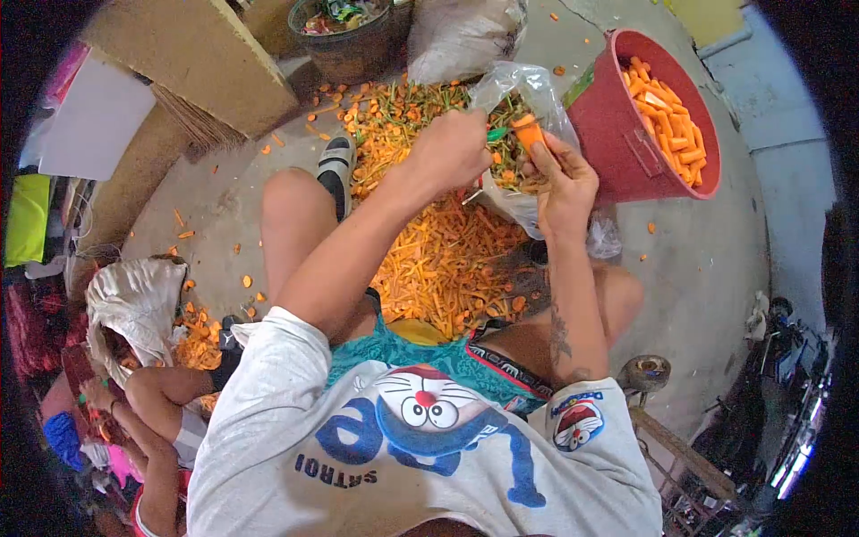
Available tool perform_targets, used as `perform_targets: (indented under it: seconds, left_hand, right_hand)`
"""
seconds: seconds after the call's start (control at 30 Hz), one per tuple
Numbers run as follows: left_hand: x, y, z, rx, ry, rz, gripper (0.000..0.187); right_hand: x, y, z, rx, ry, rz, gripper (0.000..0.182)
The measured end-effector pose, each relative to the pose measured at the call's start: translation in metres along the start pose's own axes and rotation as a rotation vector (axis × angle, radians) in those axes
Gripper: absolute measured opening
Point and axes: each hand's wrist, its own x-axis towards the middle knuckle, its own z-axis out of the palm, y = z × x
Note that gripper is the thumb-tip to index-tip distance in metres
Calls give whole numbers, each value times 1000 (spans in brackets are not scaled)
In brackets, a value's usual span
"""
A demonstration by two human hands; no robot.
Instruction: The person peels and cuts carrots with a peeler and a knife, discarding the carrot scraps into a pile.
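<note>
My right hand [565,179] grips an orange carrot [530,136] by its lower part, with the upper end sticking up past the fingers. My left hand [452,150] is closed around what looks like a green peeler [497,134], close beside the carrot; its blade is mostly hidden. Below and behind both hands, a clear plastic bag [517,82] stands with green and brown trimmings inside. Beneath my hands, between my legs, lies a heap of orange carrot peelings [447,264]. A red bucket [598,134] filled with peeled carrots [667,116] stands to the right of my right hand.
Carrot ends and green tops [385,121] spread across the floor ahead. Behind them are a dark tub [353,55] and a white sack [461,40]. At lower left, another person's arm [148,434] shows beside a pale sack [134,304]. A metal stand [667,430] is at right.
</note>
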Motion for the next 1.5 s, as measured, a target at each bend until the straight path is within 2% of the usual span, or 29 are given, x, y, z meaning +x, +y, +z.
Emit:
perform_targets:
  seconds: [0.07,0.13,0.23,0.27,0.3,0.33,0.4,0.47,0.53,0.6,0.67,0.73,0.8,0.83,0.87,0.93,1.0,1.03,1.1,1.17,1.23,1.3,1.33,1.4,1.43,1.5]
  left_hand:
    - [6,-9,6,-5,-17,-16,25]
    - [7,-10,-1,9,-33,-16,24]
    - [4,-9,-6,-49,-38,23,33]
    - [6,-17,-7,27,-198,-92,31]
    - [9,-20,-13,108,-352,-204,30]
    - [11,-21,-17,108,-334,-205,30]
    - [4,-18,-19,99,-215,-172,30]
    - [2,-9,-41,90,-168,-118,29]
    - [7,-1,-62,69,-129,-60,28]
    - [21,-2,-82,21,82,123,23]
    - [42,3,-105,12,153,184,22]
    - [52,8,-120,3,214,239,21]
    - [58,10,-129,-103,212,121,10]
    - [57,7,-125,-124,233,85,10]
    - [56,-6,-115,-126,232,81,10]
    - [46,-40,-89,-71,205,79,22]
    - [38,-55,-85,-9,174,98,21]
    - [35,-54,-92,-31,160,81,21]
    - [35,-59,-102,-50,138,60,21]
    - [36,-65,-106,-10,161,36,20]
    - [36,-70,-105,-5,157,35,20]
    - [37,-74,-106,3,154,42,19]
    - [38,-76,-105,4,183,77,19]
    - [36,-75,-103,0,212,114,19]
    - [35,-71,-105,10,200,89,19]
    - [34,-65,-107,21,197,67,19]
  right_hand:
    - [1,1,-9,-98,-17,-12,28]
    - [17,9,-23,248,-79,274,28]
    - [18,-2,-26,172,-203,172,27]
    - [11,-6,-24,172,-206,176,27]
    - [5,-12,-21,133,-226,93,27]
    - [7,-20,-19,88,-256,7,27]
    - [15,-28,-35,163,-253,25,26]
    - [55,-39,-69,452,-83,20,35]
    - [77,-80,-78,791,-45,1,45]
    - [89,-97,-73,797,44,76,48]
    - [104,-85,-69,807,133,164,51]
    - [121,-47,-66,308,3,282,39]
    - [139,-4,-64,-84,-113,434,40]
    - [146,20,-65,-433,-177,434,39]
    - [153,47,-72,-786,-238,423,39]
    - [170,121,-138,-1307,-479,122,37]
    - [155,116,-126,-1841,-731,137,39]
    - [158,125,-140,-1839,-737,134,39]
    - [155,146,-177,-1962,-953,236,35]
    - [151,164,-207,-1986,-946,177,32]
    - [144,162,-202,-2015,-940,101,30]
    - [135,153,-191,-2241,-957,-304,30]
    - [138,152,-190,-2241,-957,-308,30]
    - [144,148,-193,-2077,-1049,-118,33]
    - [139,137,-180,-2082,-1047,-118,33]
    - [136,109,-142,-1598,-517,-14,30]
